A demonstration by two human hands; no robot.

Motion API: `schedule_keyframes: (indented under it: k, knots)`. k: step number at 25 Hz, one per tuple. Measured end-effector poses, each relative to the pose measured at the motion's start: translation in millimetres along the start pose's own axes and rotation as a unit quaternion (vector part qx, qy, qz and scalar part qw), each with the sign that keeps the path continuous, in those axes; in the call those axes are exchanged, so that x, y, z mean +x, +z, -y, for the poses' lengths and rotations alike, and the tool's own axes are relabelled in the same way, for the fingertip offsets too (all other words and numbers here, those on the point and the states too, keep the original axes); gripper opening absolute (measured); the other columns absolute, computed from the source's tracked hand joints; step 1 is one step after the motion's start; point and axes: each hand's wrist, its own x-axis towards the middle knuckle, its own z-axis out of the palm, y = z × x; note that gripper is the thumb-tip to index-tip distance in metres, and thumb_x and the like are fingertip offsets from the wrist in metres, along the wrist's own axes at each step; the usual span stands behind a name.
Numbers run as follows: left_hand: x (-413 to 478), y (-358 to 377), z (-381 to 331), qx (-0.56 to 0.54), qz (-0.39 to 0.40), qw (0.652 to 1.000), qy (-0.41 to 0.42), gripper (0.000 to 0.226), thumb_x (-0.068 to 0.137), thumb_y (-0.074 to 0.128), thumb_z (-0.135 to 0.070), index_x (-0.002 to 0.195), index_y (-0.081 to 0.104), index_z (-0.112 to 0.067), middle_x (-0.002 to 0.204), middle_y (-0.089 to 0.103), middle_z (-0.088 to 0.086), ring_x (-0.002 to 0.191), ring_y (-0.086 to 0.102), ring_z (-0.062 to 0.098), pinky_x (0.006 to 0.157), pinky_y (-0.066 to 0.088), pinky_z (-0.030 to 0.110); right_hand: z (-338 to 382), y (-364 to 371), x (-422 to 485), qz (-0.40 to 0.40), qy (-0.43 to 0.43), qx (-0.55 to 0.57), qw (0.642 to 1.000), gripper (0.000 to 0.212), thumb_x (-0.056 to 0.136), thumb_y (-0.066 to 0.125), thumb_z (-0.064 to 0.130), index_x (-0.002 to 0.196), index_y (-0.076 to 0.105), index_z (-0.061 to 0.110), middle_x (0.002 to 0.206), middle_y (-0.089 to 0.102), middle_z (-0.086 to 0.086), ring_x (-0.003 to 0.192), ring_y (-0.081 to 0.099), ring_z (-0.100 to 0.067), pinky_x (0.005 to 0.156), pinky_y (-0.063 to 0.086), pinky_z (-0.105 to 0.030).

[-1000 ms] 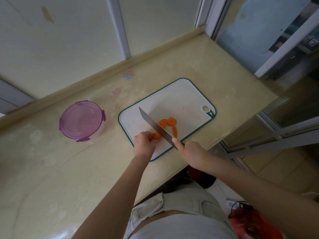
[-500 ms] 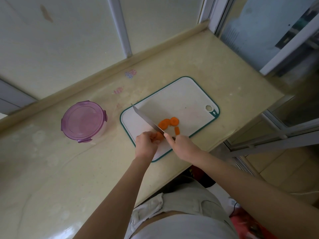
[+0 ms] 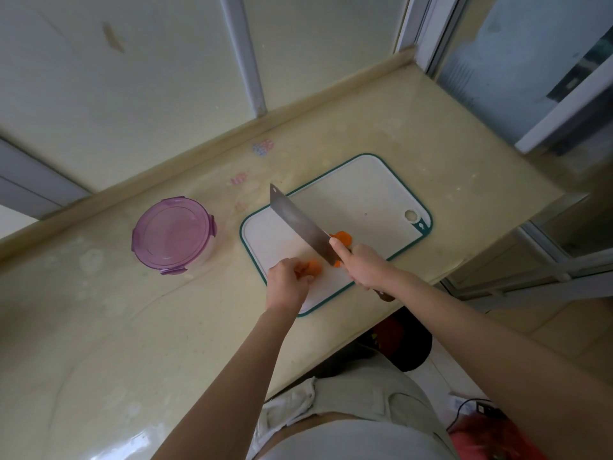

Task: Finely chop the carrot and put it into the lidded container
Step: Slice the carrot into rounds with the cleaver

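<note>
Yellowish stone counter (image 3: 132,327): carries all items.
White board (image 3: 358,200), teal rim: at counter's near edge.
Purple-lidded container (image 3: 172,234): left of board, apart from it, lid on.
Knife (image 3: 298,224): blade lifted and tilted over board, tip toward wall.
Right hand (image 3: 365,267): fingers curled round knife handle, forefinger laid against blade.
Left hand (image 3: 287,283): fingers curled, pinching carrot stub (image 3: 311,267) on board's near side.
Slices (image 3: 343,238): at least 2 rounds on board beside blade, partly hidden.
Step, judged: slicing into rounds; fine chop not yet begun.
Next move calls for blade lowered just clear of left fingertips; lid must come off before transfer.
</note>
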Motion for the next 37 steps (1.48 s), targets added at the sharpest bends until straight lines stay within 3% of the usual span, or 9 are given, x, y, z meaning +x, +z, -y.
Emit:
schedule_keyframes:
  k: [5, 9, 18, 22, 28, 32, 35, 37]
  knots:
    - [1, -1, 1, -0.003, 0.008, 1.0, 0.008, 0.021, 0.081, 0.069, -0.009, 0.102, 0.067, -0.01, 0.1, 0.065, 0.001, 0.086, 0.055, 0.011, 0.08, 0.041, 0.016, 5, -4, -7, -0.023, -0.024, 0.024, 0.999, 0.056, 0.096, 0.026, 0.06, 0.06, 0.033, 0.017, 0.051, 0.037, 0.001, 0.039, 0.033, -0.014, 0.037, 0.027, -0.021]
    - [-1, 5, 4, 0.001, 0.005, 1.0, 0.011, 0.028, 0.082, 0.068, -0.011, 0.109, 0.063, -0.012, 0.104, 0.062, 0.001, 0.09, 0.053, 0.012, 0.081, 0.041, 0.018, 9, -3, -21, -0.041, -0.043, 0.014, 0.998, 0.059, 0.097, 0.027, 0.057, 0.057, 0.038, 0.015, 0.051, 0.042, 0.001, 0.043, 0.039, -0.014, 0.044, 0.028, -0.023]
    - [-7, 7, 1, -0.015, -0.027, 0.999, 0.007, 0.021, 0.084, 0.066, -0.013, 0.104, 0.068, -0.008, 0.097, 0.067, 0.005, 0.084, 0.054, 0.013, 0.078, 0.041, 0.02, -7, 11, -43, -0.041, -0.024, 0.0, 0.999, 0.061, 0.096, 0.03, 0.056, 0.055, 0.038, 0.012, 0.052, 0.041, -0.003, 0.048, 0.039, -0.014, 0.048, 0.029, -0.025]
    - [-8, 5, -2, -0.019, -0.027, 0.999, 0.007, 0.019, 0.086, 0.064, -0.012, 0.103, 0.068, -0.006, 0.091, 0.064, 0.002, 0.081, 0.054, 0.013, 0.077, 0.041, 0.02, -7, 15, -51, -0.041, -0.02, -0.042, 0.998, 0.061, 0.097, 0.028, 0.056, 0.059, 0.041, 0.009, 0.058, 0.046, -0.004, 0.056, 0.046, -0.016, 0.058, 0.035, -0.03]
    - [-11, 4, -4, -0.028, -0.034, 0.999, 0.013, 0.018, 0.085, 0.065, -0.012, 0.102, 0.07, -0.007, 0.093, 0.067, 0.004, 0.079, 0.053, 0.011, 0.073, 0.038, 0.018, -5, 20, -53, -0.052, -0.033, -0.06, 0.996, 0.061, 0.097, 0.028, 0.054, 0.057, 0.039, 0.01, 0.056, 0.044, -0.004, 0.053, 0.043, -0.015, 0.05, 0.031, -0.027]
    - [-8, 4, -2, -0.036, -0.029, 0.999, 0.004, 0.017, 0.084, 0.066, -0.012, 0.1, 0.071, -0.007, 0.091, 0.068, 0.005, 0.078, 0.055, 0.012, 0.072, 0.039, 0.018, 4, 26, -48, -0.06, -0.039, -0.077, 0.994, 0.059, 0.097, 0.027, 0.055, 0.057, 0.038, 0.014, 0.061, 0.046, -0.006, 0.059, 0.048, -0.021, 0.053, 0.034, -0.029]
    - [-7, 4, -2, -0.029, -0.027, 0.999, 0.001, 0.015, 0.084, 0.067, -0.012, 0.097, 0.071, -0.007, 0.089, 0.068, 0.006, 0.078, 0.055, 0.014, 0.072, 0.039, 0.018, 18, 24, -44, -0.049, -0.05, -0.086, 0.994, 0.049, 0.102, 0.025, 0.046, 0.067, 0.049, 0.021, 0.077, 0.055, -0.015, 0.082, 0.058, -0.033, 0.07, 0.046, -0.036]
    - [-8, 3, -3, -0.028, -0.026, 0.999, 0.001, 0.014, 0.084, 0.066, -0.012, 0.096, 0.071, -0.006, 0.087, 0.068, 0.006, 0.077, 0.054, 0.014, 0.071, 0.038, 0.019, 26, 23, -40, -0.044, -0.043, -0.081, 0.995, 0.044, 0.104, 0.021, 0.037, 0.097, 0.061, 0.019, 0.091, 0.058, -0.022, 0.093, 0.058, -0.036, 0.079, 0.047, -0.04]
